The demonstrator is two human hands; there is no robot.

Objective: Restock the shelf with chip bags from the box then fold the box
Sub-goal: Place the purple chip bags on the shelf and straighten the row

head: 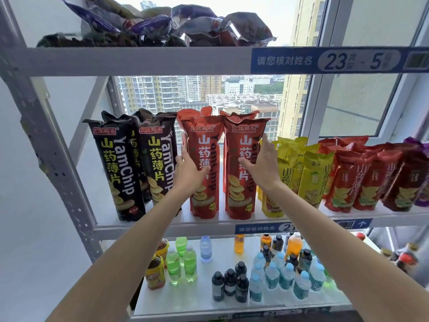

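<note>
Two tall red yam chip bags stand upright side by side on the middle shelf (162,225). My left hand (189,168) grips the left red bag (204,145), fingers behind its left edge and thumb on its front. My right hand (260,163) holds the right red bag (242,182), thumb across the front and fingers along its right edge. More red bags stand behind them. Black yam chip bags (116,168) stand to the left. The box is out of view.
Yellow bags (311,177) and dark red bags (369,180) fill the shelf's right side. Loose snack bags (162,26) are piled on the top shelf. Several drink bottles (260,275) stand on the lower shelf. A grey upright post (53,145) borders the left; a window lies behind.
</note>
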